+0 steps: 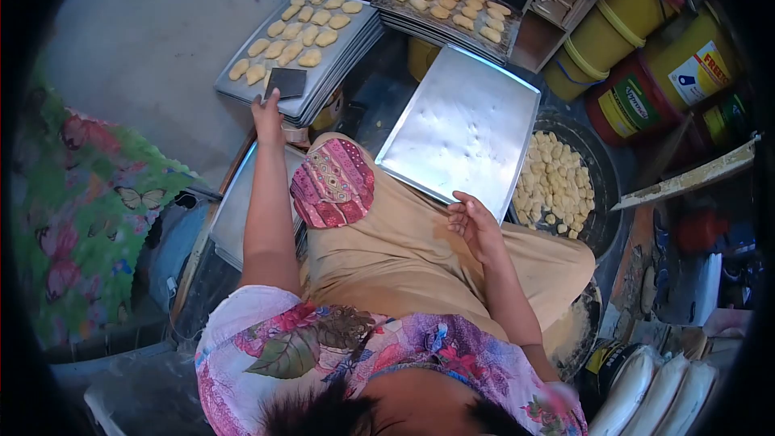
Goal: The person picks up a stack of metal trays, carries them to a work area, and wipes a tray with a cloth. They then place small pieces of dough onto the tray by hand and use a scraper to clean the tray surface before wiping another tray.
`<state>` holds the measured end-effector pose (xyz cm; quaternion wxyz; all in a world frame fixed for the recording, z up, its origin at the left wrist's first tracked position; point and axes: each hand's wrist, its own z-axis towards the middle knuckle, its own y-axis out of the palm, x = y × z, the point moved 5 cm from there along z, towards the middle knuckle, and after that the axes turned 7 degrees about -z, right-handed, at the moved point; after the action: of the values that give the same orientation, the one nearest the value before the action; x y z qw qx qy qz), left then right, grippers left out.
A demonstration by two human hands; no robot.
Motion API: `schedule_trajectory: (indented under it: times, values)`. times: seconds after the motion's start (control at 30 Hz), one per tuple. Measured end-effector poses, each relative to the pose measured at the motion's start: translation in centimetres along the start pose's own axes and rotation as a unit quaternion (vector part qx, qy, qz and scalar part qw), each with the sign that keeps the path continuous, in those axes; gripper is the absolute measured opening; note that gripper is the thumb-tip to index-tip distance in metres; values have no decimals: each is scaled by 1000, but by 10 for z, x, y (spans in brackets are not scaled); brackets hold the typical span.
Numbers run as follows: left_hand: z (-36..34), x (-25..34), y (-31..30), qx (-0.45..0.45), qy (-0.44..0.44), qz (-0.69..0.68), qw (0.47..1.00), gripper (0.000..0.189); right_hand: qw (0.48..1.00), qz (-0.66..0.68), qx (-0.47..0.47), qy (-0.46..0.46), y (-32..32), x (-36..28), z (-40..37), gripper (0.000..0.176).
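My left hand (269,119) reaches out to the near corner of a baking tray (229,85) and pinches a dark, flat, square piece (287,83) over it. Rows of pale, flattened dough pieces (310,35) lie on this tray, which tops a stack. By the near edge of a bare metal tray (460,125), my right hand (476,228) is held with its fingers loosely curled and apart, nothing in them. That tray slopes up in front of my lap.
Another tray (404,14) of browner pieces sits at the back. To the right, a round black tub (607,186) contains many small dough lumps (553,182). Yellow and red buckets (622,105) stand behind it. A patterned round cloth (335,182) covers my left knee.
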<state>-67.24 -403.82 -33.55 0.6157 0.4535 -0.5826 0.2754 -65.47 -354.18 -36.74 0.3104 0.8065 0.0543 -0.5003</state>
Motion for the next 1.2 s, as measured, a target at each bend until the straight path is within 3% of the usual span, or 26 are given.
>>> schedule_trajectory:
  times: [0.07, 0.13, 0.2, 0.27, 0.33, 0.4, 0.43, 0.47, 0.53, 0.63, 0.7, 0.73, 0.8, 0.87, 0.93, 1.0, 1.03, 1.17, 1.2]
  values:
    - [-24, -5, -6, -142, 129, 121, 974, 75, 1000, 0, -1, -12, -5, 0, -3, 42]
    - [-93, -2, 0, -380, 27, 247, 891, 78, 1000, -26, 4, -3, -2, -6, -3, 43]
    - [-140, -15, -6, -462, 249, 433, 732, 69, 996, -80, 35, 8, -1, -7, 0, 44]
    - [-152, -22, -14, -393, 173, 329, 841, 64, 1000, 10, -5, 15, -2, 2, 5, 42]
    - [-158, 0, -11, -406, 141, 381, 819, 51, 1000, -11, 8, 28, -2, 3, 8, 41]
    - [-157, 41, -7, -335, 158, 389, 844, 37, 999, -14, 13, 29, 0, 2, 7, 39]
    - [-111, 30, -27, -308, 193, 313, 877, 29, 1000, -8, 17, 24, 4, -2, 6, 38]
    - [-100, 52, -26, -224, 199, 302, 905, 28, 1000, -3, 19, 19, 5, -4, 5, 36]
    - [-37, 64, -32, -198, 106, 82, 971, 37, 1000, -17, 13, 10, -3, -2, 7, 37]
    - [33, 77, -39, -66, 123, 6, 990, 44, 995, -94, 28, -13, -7, -17, -3, 36]
    - [29, 74, -40, -36, 183, 70, 980, 46, 982, -176, 29, -54, -17, -41, -15, 36]
    - [25, 75, -36, -20, 214, 97, 972, 48, 938, -296, 95, -150, -29, -55, -22, 35]
    - [-37, 68, -1, -219, 210, 164, 939, 54, 902, -350, 178, -179, -64, -85, -47, 38]
    - [-72, 24, 8, -341, 42, 322, 882, 60, 870, -349, 300, -176, -97, -117, -90, 38]
    - [-114, -11, 16, -393, 96, 452, 795, 59, 827, -320, 411, -211, -133, -137, -130, 38]
    - [-161, -15, 27, -340, 204, 559, 728, 62, 783, -347, 476, -199, -159, -146, -166, 38]
    - [-174, -15, 31, -311, 256, 606, 686, 63, 785, -340, 478, -198, -174, -141, -180, 39]
    - [-152, 5, 60, -352, 170, 583, 713, 61, 814, -292, 466, -188, -205, -132, -222, 38]
    - [-166, 22, 83, -385, 194, 534, 727, 57, 821, -282, 460, -188, -215, -130, -226, 37]
